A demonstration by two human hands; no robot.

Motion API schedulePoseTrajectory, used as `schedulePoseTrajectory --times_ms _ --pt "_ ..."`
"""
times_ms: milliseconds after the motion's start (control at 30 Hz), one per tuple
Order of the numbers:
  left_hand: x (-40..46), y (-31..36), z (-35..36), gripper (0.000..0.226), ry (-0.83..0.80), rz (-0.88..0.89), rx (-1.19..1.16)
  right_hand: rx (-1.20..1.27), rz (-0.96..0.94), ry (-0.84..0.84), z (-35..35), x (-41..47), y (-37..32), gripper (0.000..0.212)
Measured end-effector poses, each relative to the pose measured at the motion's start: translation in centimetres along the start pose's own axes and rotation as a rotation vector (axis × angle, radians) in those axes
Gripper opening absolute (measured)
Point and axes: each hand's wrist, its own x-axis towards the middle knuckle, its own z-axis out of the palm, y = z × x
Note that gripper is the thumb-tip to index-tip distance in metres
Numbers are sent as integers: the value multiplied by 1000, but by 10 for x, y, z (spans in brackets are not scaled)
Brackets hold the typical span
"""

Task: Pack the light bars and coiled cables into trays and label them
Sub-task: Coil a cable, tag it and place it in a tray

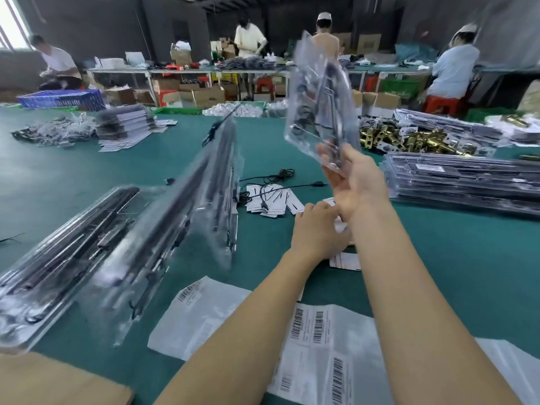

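On the green bench of a packing hall, a filled clear tray is held aloft, pinched at its lower corner by the right grip; it is judged light, flexible and slippery, better supported along an edge, while the left grip is pressed on label cards.

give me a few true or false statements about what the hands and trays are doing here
1. The right hand holds a clear tray up off the table. True.
2. The left hand is lifting a brass lock part. False: it is down on the small white cards on the green table; the brass parts lie untouched farther back.
3. A stack of packed trays sits to the right of the raised tray. True.
4. The barcode label sheets are stuck on the raised tray. False: they lie flat on the table near the forearms.
5. A loose black cable lies on the table beyond the left hand. True.
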Motion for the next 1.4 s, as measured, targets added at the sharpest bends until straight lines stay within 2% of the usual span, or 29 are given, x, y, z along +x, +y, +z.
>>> schedulePoseTrajectory --times_ms 67,167,233,333,533,700,800,933,1067,1200,1267,1400 --pt "2 -1 3 20 4 -15 -9 -52 -18 65 -32 -1 -8 21" --pt "9 -4 6 27 0 -31 -30 -134 -66 175 -75 -4 -20 18" --pt "13 -8 7 27 29 -51 -155 -172 -85 249 -96 -7 -27 14" --pt "15 -10 5 27 142 -194 -390 -285 -113 343 -120 -9 -34 16" --pt "16 -14 7 47 201 -265 -237 -296 -168 463 -138 -8 -38 14" --pt "17 -16 -3 54 344 -297 -141 -216 -207 521 -143 -10 -36 19" --pt "20 -21 -10 58 331 -349 -101 -241 -154 470 -146 -14 -35 10" --pt "18 -33 -17 59 358 -394 -38 -291 -54 345 -142 -19 -31 26" --pt "17 -38 -22 48 409 -312 71 -338 -5 270 -137 -20 -27 29" --pt "15 -46 -23 44 363 -293 122 -337 17 242 -139 -21 -28 23" --pt "14 -50 -23 44 355 -298 145 -348 56 205 -141 -22 -30 21" --pt "16 -54 -29 48 399 -275 283 -378 186 116 -143 -25 -33 30"
